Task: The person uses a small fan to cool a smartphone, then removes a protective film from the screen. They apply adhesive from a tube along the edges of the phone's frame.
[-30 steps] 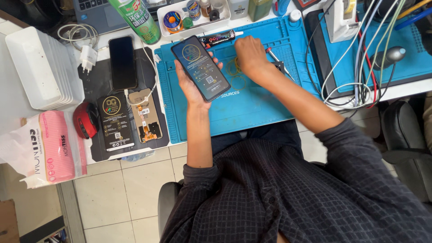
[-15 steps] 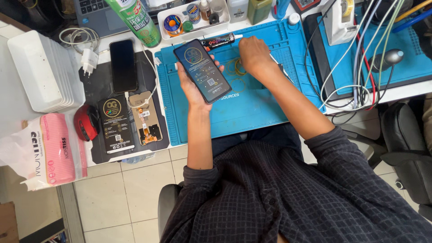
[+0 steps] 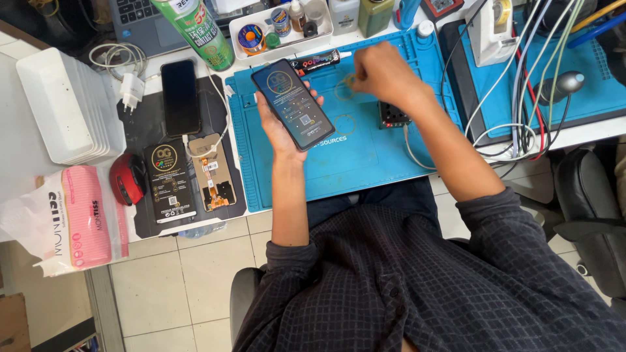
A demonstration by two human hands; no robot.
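Tech 1: Since the earlier frame, the right hand [image 3: 385, 73] has shifted along the blue mat [image 3: 365, 163] toward its far edge, uncovering a small black box [image 3: 394, 116] with a white cable.

Tech 2: State of the right fingers?

Tech 1: Curled together over the mat, near the black tube [image 3: 315, 62]. Whether they pinch anything cannot be told.

Tech 2: Left hand?

Tech 1: The left hand [image 3: 285, 125] holds the phone [image 3: 293, 103] from beneath, fingers clamped around both long edges. Screen is lit and faces up. The phone sits above the left part of the mat, raised off the desk [image 3: 26, 150].

Tech 2: Surroundings?

Tech 1: A second dark phone [image 3: 180, 96] lies on a black mat [image 3: 143, 130] to the left, with a flat black pack [image 3: 170, 184] and a screen part [image 3: 213, 172] nearer the person. A green spray can [image 3: 197, 30] stands beyond. A white charger [image 3: 132, 87] lies just beside the dark phone. A pink tissue pack [image 3: 68, 221] rests at the desk's near left edge.
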